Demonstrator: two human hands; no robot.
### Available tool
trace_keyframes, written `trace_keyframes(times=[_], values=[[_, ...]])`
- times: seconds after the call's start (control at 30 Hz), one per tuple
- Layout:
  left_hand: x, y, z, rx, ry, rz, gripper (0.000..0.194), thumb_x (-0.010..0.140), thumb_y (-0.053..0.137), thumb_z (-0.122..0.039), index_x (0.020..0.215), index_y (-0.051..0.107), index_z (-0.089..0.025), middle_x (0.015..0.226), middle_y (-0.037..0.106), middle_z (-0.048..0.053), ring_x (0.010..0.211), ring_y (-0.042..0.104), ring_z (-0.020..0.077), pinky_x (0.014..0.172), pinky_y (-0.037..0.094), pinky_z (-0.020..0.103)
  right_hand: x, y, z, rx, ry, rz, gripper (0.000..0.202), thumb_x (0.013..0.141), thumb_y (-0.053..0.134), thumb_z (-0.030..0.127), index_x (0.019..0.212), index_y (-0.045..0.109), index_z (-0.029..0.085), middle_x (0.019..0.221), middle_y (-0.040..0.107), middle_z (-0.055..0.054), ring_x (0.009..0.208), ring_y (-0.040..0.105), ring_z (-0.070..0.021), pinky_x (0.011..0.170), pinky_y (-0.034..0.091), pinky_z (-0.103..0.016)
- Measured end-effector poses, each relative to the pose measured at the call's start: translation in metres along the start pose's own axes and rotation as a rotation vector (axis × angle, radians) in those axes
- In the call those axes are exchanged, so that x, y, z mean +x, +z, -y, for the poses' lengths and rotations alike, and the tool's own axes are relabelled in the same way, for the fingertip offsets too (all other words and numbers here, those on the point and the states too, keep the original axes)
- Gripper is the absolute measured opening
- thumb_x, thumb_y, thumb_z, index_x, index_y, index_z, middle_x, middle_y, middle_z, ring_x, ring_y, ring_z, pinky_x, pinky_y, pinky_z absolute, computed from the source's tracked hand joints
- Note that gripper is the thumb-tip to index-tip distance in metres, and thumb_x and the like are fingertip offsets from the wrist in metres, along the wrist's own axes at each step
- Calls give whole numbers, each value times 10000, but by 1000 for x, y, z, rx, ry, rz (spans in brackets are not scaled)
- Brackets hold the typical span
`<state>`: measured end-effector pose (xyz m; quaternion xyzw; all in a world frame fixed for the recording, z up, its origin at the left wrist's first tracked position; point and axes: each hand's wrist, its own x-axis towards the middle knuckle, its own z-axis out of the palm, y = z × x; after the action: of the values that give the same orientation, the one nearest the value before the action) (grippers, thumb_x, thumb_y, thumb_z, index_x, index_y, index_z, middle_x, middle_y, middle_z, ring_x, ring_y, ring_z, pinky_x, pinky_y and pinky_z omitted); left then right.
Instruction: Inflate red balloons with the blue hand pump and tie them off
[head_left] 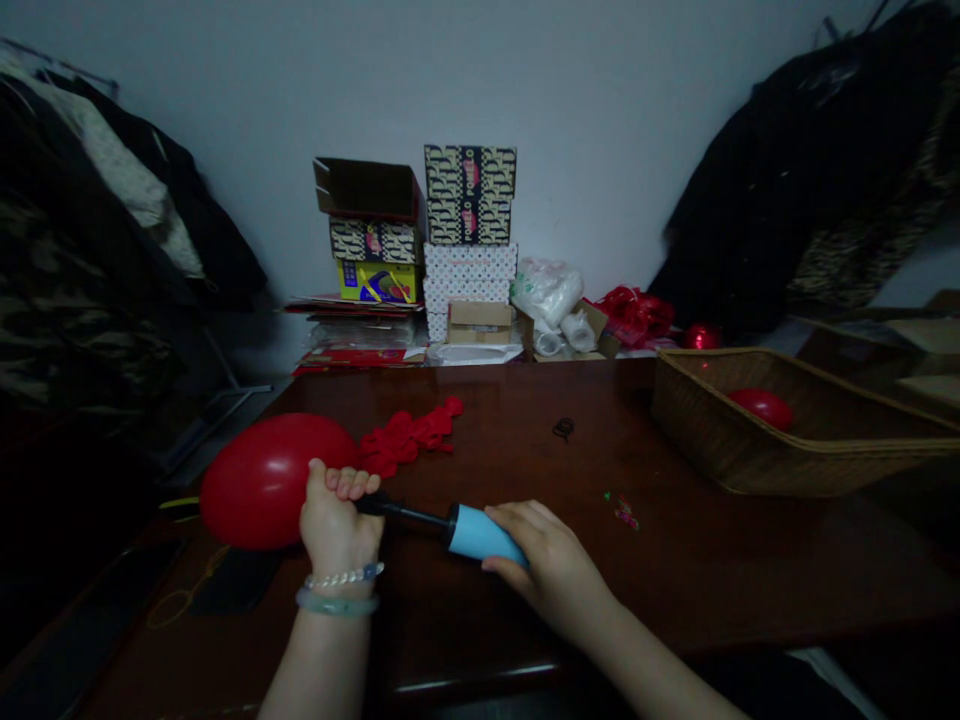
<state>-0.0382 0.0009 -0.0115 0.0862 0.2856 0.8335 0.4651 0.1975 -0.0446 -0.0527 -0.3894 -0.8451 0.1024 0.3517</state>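
Note:
A blue and black balloon pump (pixel 480 534) stretches between my two hands above the dark table. My left hand (pixel 339 515) is closed round the pump's black nozzle end, together with the neck of an inflated red balloon (pixel 274 482); the neck itself is hidden by the fingers. Around the blue body of the pump my right hand (pixel 551 565) is wrapped, with part of the black rod showing between the hands. Just beyond the balloon lies a pile of flat red balloons (pixel 409 437) on the table.
A woven basket (pixel 750 468) on the right holds another red balloon (pixel 763 408). A dark coiled cord (pixel 563 429) and small coloured bits (pixel 626 513) lie on the table (pixel 510 400). Stacked boxes (pixel 470 275) stand at the back; clothes hang on both sides.

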Motion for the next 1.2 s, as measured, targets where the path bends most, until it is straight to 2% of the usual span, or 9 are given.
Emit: trace_keyframes(times=[0.1,0.2,0.37,0.63,0.77,0.97,1.2], values=[[3,-1,-4,-9,6,3,406,879,552,-290,602,272,-194,439,262,-97,360,267,50,407,298,191,1,-1,-1,-6,2,-6,502,792,724,332,1243,565,181,1108,664,-123,979,619,-258,861,533,-430],[1,1,1,-55,-1,42,419,873,564,-286,594,266,-193,443,265,-93,370,275,51,411,301,191,1,-2,-5,-34,-15,-43,478,803,711,314,1242,567,192,1105,666,-119,973,621,-253,857,536,-423],[-5,6,14,-112,10,121,469,844,622,-356,584,270,-188,460,276,-88,405,308,52,442,328,192,0,-7,-12,-73,-61,-115,449,852,652,312,1264,539,175,1127,645,-134,1011,594,-258,871,526,-436],[-27,14,43,18,-19,135,466,838,621,-418,572,316,-188,475,318,-70,429,333,71,470,365,216,-5,0,-6,-36,-33,-148,427,865,637,334,1249,537,175,1126,639,-135,993,586,-266,847,528,-448],[-34,16,52,54,-32,109,477,833,618,-449,564,323,-188,464,304,-71,409,286,67,425,317,213,-8,8,-5,-18,-23,-130,446,844,660,339,1234,540,159,1106,642,-135,976,589,-271,844,529,-450],[-29,14,44,91,-8,55,428,865,587,-366,563,342,-188,443,296,-72,397,269,70,408,303,213,-5,13,-2,13,13,-42,535,745,769,285,1207,555,122,1077,653,-136,956,598,-274,843,534,-435],[-14,11,17,43,53,35,431,879,566,-368,571,323,-190,435,280,-80,388,252,65,398,296,204,-2,0,-3,29,22,-2,514,770,749,290,1228,555,160,1120,646,-121,993,598,-265,879,518,-431]])
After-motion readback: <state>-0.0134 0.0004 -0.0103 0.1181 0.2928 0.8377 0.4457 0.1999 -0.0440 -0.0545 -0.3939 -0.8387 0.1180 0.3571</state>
